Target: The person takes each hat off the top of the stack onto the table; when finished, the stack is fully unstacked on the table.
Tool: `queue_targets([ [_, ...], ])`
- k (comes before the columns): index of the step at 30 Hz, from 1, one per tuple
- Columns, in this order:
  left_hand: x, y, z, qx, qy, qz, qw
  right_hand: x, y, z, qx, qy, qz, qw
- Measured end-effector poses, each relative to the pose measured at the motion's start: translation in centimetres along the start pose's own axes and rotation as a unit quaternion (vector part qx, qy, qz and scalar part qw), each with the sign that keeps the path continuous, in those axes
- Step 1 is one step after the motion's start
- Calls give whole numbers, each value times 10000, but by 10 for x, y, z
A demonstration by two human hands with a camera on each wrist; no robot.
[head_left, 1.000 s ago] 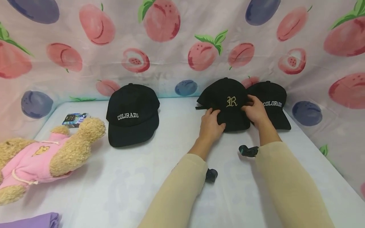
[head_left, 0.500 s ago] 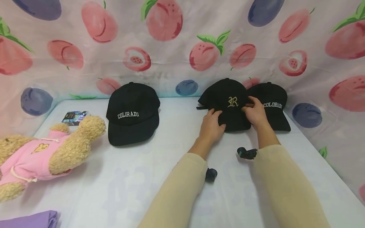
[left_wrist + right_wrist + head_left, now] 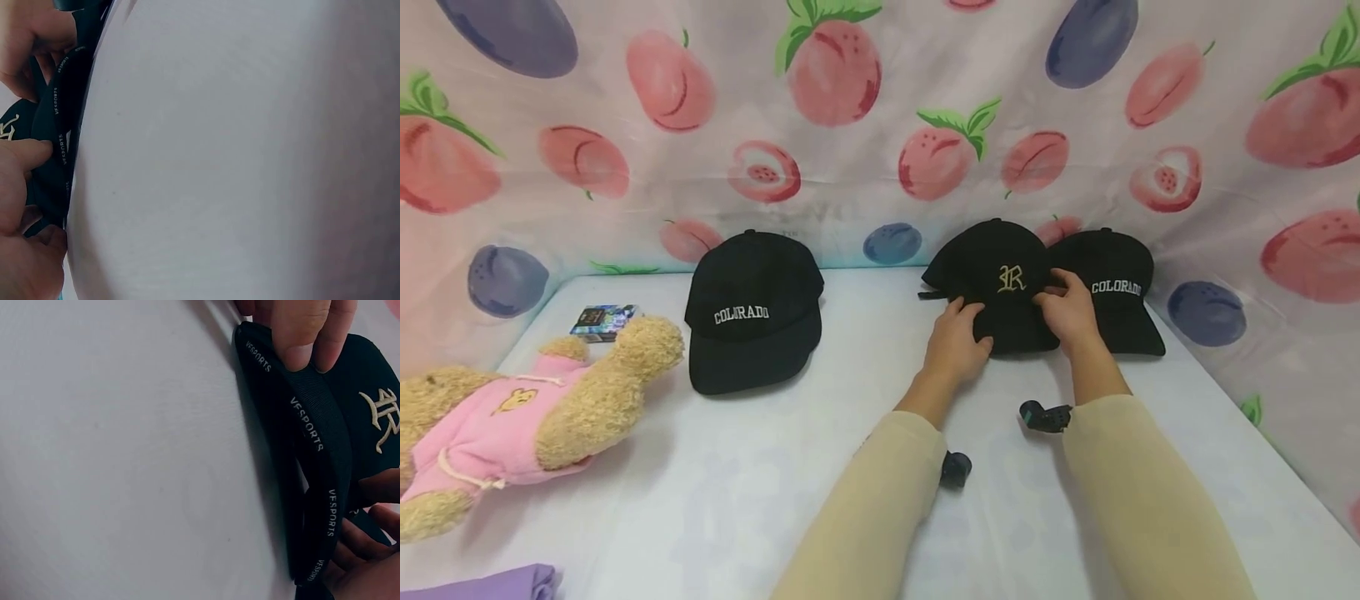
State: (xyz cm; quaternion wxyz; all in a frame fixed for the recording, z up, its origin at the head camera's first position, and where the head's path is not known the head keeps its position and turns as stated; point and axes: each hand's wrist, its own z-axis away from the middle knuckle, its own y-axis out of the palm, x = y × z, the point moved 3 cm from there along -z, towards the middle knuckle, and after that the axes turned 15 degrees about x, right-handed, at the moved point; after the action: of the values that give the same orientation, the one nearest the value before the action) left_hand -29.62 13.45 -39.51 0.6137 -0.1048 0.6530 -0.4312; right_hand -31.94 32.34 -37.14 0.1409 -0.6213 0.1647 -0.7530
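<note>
A black cap [image 3: 981, 262] with a gold R on its front stands upright at the back of the white table. My left hand [image 3: 955, 337] holds its left side, thumb at the brim. On the opposite side, my right hand [image 3: 1070, 310] pinches its edge between thumb and fingers. In the right wrist view, the cap [image 3: 340, 403] shows an inner band printed with white lettering. The left wrist view catches that cap [image 3: 47, 128] along its left edge, with fingers on it. Directly right of it is another black cap [image 3: 1101, 258] marked COLORADO, partly hidden behind it.
Another black COLORADO cap [image 3: 752, 279] sits at left of centre. Farther left are a small patterned box [image 3: 604, 323] and a plush bear [image 3: 580, 417] in pink clothes. A folded purple cloth [image 3: 497, 585] lies at the near left corner. A fruit-print curtain [image 3: 850, 167] backs the table.
The head view has tipped slightly, so the scene sits a little lower in it. Both hands stay on the cap with the gold R, and the caps keep their places.
</note>
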Motion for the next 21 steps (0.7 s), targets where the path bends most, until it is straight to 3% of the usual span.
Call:
queue_targets([
  [7, -1, 1, 1, 52, 70, 29, 10000, -4, -1, 3, -130, 115, -125, 9998],
  [11, 2, -2, 3, 71, 35, -69, 9999, -4, 5, 5, -241, 153, -528, 9982],
  [21, -6, -8, 7, -42, -58, -968, 9953, 11, 14, 18, -853, 116, -1771, 9804],
])
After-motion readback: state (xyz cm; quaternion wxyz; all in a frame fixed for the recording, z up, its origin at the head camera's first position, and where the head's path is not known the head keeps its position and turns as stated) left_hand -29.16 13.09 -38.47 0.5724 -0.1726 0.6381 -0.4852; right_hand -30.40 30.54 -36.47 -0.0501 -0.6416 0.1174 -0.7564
